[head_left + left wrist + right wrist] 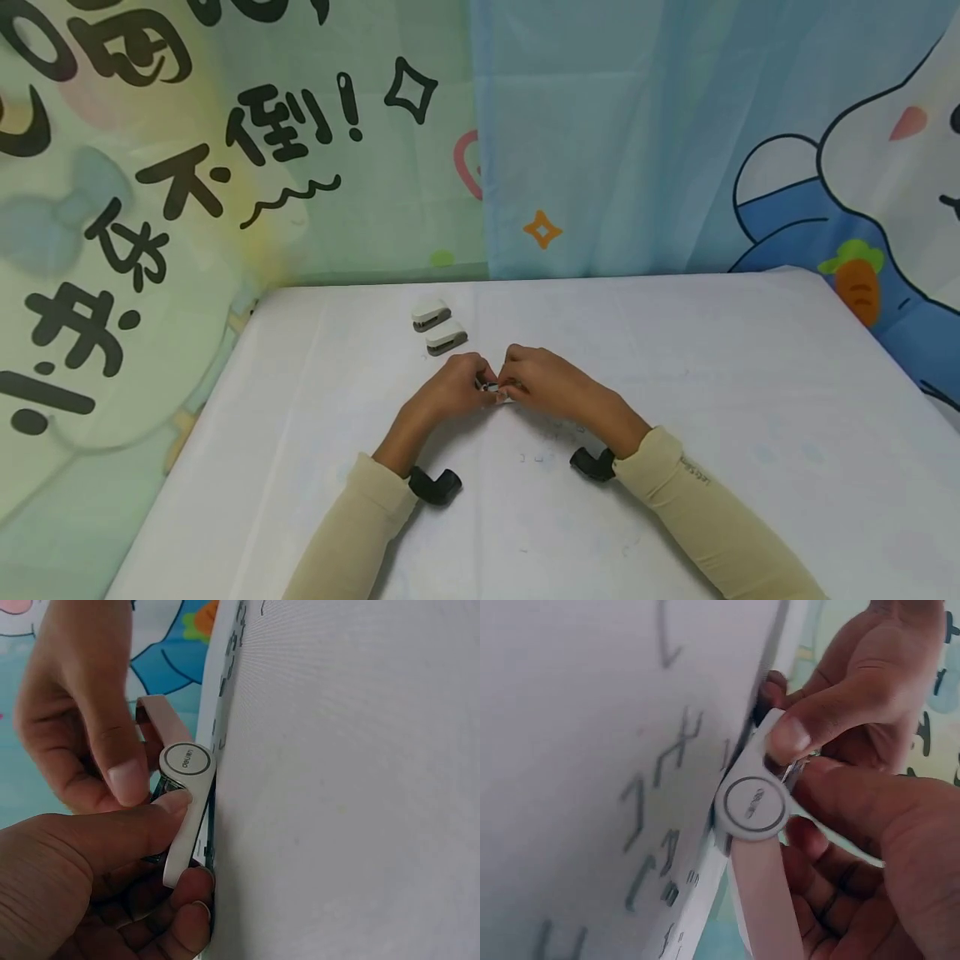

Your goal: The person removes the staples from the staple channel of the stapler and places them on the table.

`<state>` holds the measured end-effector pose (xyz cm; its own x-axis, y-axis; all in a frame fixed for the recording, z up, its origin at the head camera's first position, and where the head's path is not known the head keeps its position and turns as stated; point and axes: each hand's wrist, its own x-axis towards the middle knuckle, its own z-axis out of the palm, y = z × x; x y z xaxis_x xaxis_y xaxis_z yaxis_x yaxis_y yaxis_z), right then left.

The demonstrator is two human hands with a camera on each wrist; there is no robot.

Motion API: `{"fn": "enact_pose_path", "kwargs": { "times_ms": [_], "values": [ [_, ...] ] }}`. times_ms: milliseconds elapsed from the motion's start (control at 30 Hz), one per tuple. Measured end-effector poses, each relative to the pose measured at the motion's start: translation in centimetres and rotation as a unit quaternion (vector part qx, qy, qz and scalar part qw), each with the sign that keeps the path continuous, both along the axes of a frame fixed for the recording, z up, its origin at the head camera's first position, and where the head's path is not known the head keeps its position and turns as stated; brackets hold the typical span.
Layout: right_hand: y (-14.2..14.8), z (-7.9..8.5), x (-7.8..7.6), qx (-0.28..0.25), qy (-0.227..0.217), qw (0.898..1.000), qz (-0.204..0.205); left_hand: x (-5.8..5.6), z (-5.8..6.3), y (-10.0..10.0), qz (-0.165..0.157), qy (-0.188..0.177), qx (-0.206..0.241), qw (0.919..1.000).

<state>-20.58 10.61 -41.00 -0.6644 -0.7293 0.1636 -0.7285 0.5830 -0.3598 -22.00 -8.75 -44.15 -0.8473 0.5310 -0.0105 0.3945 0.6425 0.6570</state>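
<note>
Both hands meet over the white table. Between them is a small white stapler [187, 759] with a round "deli" disc and a pale pinkish lever that sticks out at an angle. My left hand [457, 383] grips its narrow end, thumb pressed on top and fingers curled beneath. My right hand [551, 382] has its thumb and curled fingers at the stapler's side, by a shiny metal part [795, 771]. The right fingertips are partly hidden there, and I cannot tell whether they also pinch staples. Just beyond the left hand lie two more white staplers [431, 315] [447, 337], side by side.
Several loose staples [538, 457] are scattered on the white tabletop [675, 350], mostly below and in front of the right hand. A printed cloth backdrop [600, 150] hangs behind the table's far edge. Each wrist carries a black camera mount [435, 486].
</note>
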Motion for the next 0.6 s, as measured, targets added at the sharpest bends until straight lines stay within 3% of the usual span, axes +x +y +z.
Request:
{"fn": "enact_pose_path", "kwargs": {
  "times_ms": [267, 500, 600],
  "values": [
    [-0.11, -0.5, -0.06, 0.005, -0.001, 1.0, -0.004, 0.04, 0.15, 0.06, 0.002, -0.013, 0.004, 0.9999],
    [-0.2, -0.48, -0.1, -0.026, -0.083, 0.995, -0.048, -0.06, 0.08, 0.0, -0.002, 0.001, -0.004, 1.0],
    [-0.35, -0.53, -0.17, -0.031, -0.087, 0.994, -0.057, -0.1, 0.05, -0.02, -0.001, 0.002, -0.004, 1.0]
  ]
}}
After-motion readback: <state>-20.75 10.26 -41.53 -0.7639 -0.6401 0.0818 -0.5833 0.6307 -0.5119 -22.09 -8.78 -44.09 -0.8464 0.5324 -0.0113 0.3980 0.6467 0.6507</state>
